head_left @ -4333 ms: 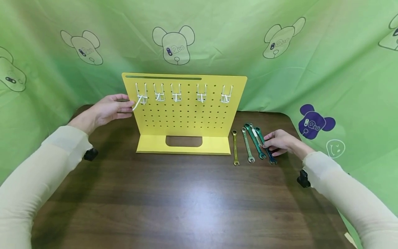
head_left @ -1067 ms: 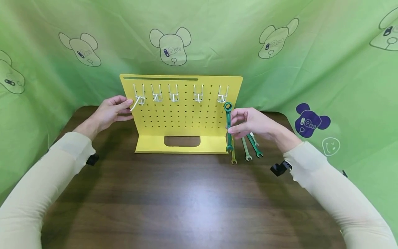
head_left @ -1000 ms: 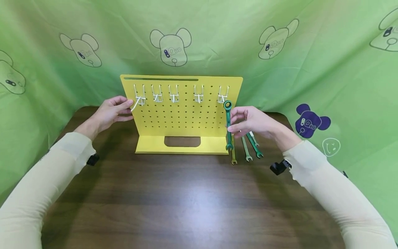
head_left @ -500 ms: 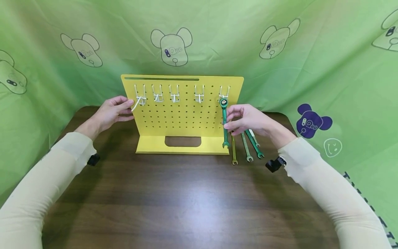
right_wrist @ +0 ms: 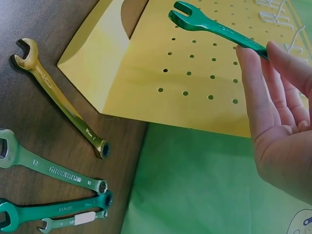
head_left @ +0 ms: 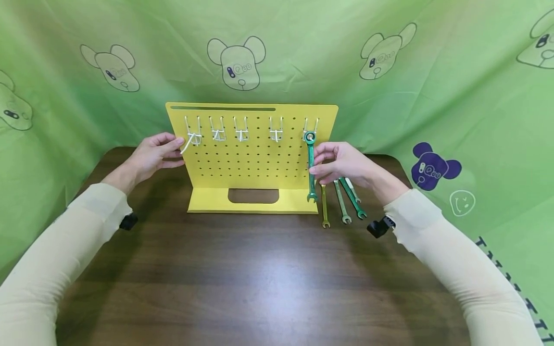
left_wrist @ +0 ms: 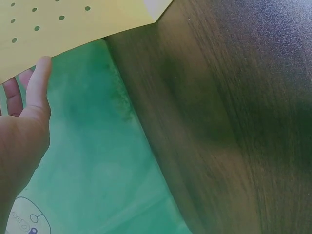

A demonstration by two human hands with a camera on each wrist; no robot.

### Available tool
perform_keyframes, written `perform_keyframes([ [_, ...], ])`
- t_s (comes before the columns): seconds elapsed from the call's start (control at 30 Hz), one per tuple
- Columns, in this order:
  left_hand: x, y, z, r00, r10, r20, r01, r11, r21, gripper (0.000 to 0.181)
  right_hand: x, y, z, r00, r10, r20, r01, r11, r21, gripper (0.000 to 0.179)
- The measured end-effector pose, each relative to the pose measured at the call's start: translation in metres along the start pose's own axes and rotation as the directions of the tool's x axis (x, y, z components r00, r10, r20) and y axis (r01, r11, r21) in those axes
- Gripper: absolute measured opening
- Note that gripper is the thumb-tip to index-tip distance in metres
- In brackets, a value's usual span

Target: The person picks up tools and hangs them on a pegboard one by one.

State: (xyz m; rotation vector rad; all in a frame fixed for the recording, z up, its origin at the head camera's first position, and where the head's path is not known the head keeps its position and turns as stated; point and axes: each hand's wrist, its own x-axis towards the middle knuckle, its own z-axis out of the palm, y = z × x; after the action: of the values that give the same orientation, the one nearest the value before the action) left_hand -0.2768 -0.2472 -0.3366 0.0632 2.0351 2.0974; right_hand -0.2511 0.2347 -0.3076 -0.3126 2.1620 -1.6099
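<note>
My right hand (head_left: 344,162) pinches a dark green combination wrench (head_left: 311,168) upright between thumb and fingers, its ring end overlapping the rightmost white hook (head_left: 306,126) of the yellow pegboard (head_left: 259,180). In the right wrist view, the wrench's open jaw end points away from the fingers. At the board's left edge, my left hand (head_left: 153,156) grips it, thumb on the front and fingers partly hidden behind. Right of the board lie a gold wrench (right_wrist: 61,100), a pale green wrench (right_wrist: 53,168), a teal wrench (right_wrist: 58,208) and a small wrench with a white label (right_wrist: 73,220).
More white hooks line the board's upper part, including a long one (head_left: 190,139) at the left. The board stands towards the back of a dark wooden table (head_left: 195,274). A green printed curtain (head_left: 303,57) hangs close behind and around it.
My right hand lifted the dark green wrench off the table, carried it left to the board, and raised its ring end onto the rightmost hook's tip. My left hand stays at the board's edge.
</note>
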Motion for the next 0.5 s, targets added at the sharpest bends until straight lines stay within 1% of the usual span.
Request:
perform_keyframes([
  [0.17,-0.0012,0.0006,-0.002,1.0,0.009,-0.007,-0.009,1.0,-0.009,0.012,0.0038,0.0015,0.0031,1.0,-0.005,-0.021,0.006,1.0,0.013,0.029],
  [0.5,0.0008,-0.0037,-0.0019,1.0,0.022,0.007,-0.022,0.998,-0.051,0.013,0.0051,0.0032,0.0071,0.997,0.012,-0.072,-0.008,0.998,0.056,0.03],
])
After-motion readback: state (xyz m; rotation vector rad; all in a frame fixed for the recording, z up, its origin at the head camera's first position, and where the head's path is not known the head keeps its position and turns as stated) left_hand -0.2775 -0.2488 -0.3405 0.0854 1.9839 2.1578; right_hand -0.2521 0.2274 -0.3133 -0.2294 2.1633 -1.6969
